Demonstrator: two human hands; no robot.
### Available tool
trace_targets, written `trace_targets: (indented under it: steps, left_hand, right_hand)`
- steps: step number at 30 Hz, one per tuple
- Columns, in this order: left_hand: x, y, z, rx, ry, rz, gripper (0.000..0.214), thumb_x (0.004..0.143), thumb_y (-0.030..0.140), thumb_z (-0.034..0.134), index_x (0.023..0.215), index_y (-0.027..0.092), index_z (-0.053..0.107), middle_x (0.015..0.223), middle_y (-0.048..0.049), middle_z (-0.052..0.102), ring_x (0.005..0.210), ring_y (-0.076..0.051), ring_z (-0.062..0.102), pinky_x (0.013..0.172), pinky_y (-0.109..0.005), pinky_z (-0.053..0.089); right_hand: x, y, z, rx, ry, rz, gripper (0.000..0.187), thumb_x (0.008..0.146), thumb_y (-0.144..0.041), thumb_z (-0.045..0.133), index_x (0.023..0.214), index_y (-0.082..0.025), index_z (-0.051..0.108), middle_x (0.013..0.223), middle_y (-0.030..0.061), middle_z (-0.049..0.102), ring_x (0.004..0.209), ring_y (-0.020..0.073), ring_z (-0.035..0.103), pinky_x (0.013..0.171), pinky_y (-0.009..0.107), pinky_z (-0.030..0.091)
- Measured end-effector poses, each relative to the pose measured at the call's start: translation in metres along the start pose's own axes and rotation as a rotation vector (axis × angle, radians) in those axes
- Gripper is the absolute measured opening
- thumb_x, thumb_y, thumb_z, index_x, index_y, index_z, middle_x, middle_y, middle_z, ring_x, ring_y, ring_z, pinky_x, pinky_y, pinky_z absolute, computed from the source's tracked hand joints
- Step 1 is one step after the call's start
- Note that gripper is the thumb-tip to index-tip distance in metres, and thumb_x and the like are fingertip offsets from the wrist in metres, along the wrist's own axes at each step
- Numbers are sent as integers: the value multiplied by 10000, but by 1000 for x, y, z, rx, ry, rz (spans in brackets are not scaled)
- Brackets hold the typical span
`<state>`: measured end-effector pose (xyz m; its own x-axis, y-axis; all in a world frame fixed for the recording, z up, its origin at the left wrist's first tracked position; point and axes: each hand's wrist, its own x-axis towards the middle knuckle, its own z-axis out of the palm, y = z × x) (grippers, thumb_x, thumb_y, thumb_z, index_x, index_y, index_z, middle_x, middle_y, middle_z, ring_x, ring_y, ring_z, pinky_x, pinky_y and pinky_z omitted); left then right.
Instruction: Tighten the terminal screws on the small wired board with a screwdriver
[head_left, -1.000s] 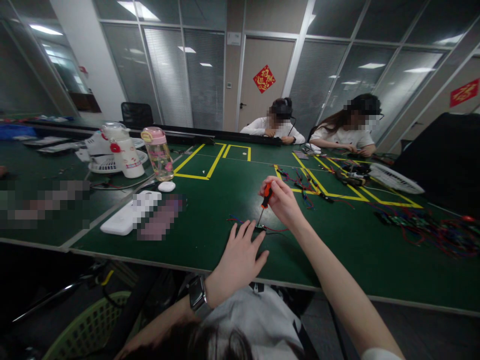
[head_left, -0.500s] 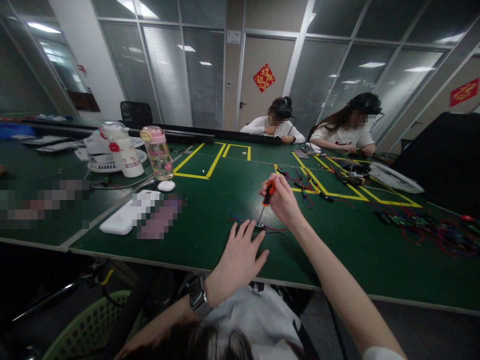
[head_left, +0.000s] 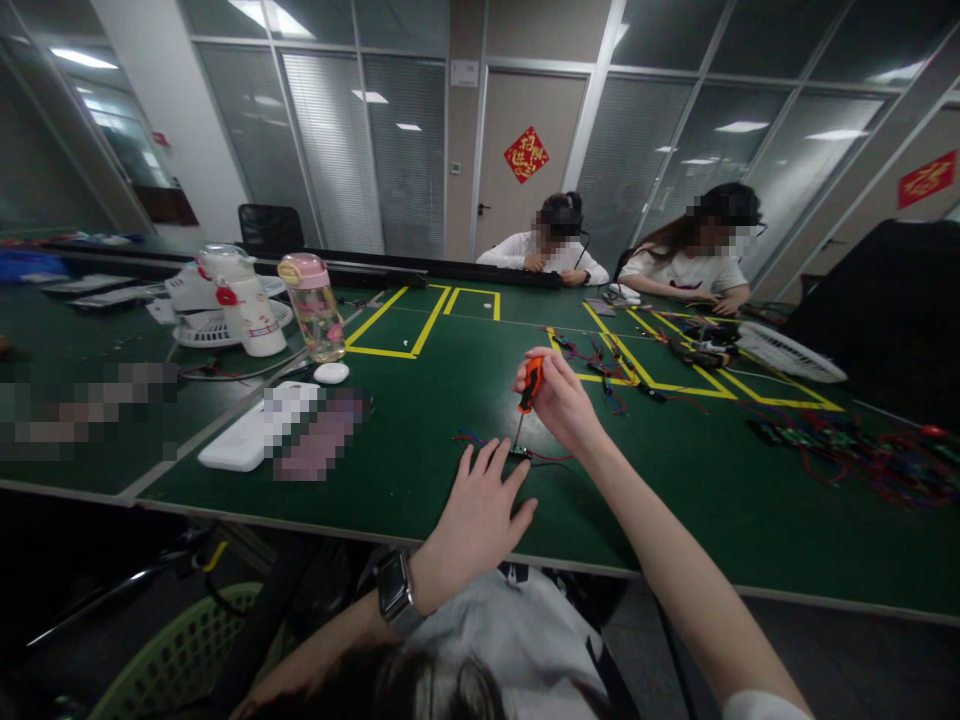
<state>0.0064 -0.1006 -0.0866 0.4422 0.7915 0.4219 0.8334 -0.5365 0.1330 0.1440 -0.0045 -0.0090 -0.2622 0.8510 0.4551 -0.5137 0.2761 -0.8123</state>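
Observation:
My right hand (head_left: 561, 400) is closed around the orange and black handle of a screwdriver (head_left: 532, 384), its thin shaft slanting down to a small green circuit board (head_left: 519, 452) on the table. Whether the tip sits in a screw is too small to tell. My left hand (head_left: 480, 500) lies flat with fingers spread, its fingertips at the near edge of the board and partly covering it. Red and blue wires (head_left: 471, 438) come off the board's left end, and a red wire (head_left: 551, 459) runs off to the right.
Left of my hands are a white power bank (head_left: 251, 430), a white earbud case (head_left: 331, 373), a pink-lidded bottle (head_left: 311, 310) and a white flask (head_left: 251, 310). Wired boards (head_left: 870, 450) lie heaped at right, more inside yellow tape (head_left: 690, 393). Two people sit across the table.
The screwdriver handle has turned a little in my right hand and stands slightly more upright. My left hand and the circuit board stay in place.

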Motion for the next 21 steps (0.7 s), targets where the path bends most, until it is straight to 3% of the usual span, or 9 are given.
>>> trace_targets:
  steps: [21]
  left_hand:
    - [1,2,-3,-14,-7,2,425,951,425,452,1319,224,517,1431,-150,442,1349,-313,370,1099,-558,299]
  right_hand:
    - [-2,2,2,1,-63,2,186,805,-323,689,955,-254,601,753,-13,592,671,136,517,679,281,417]
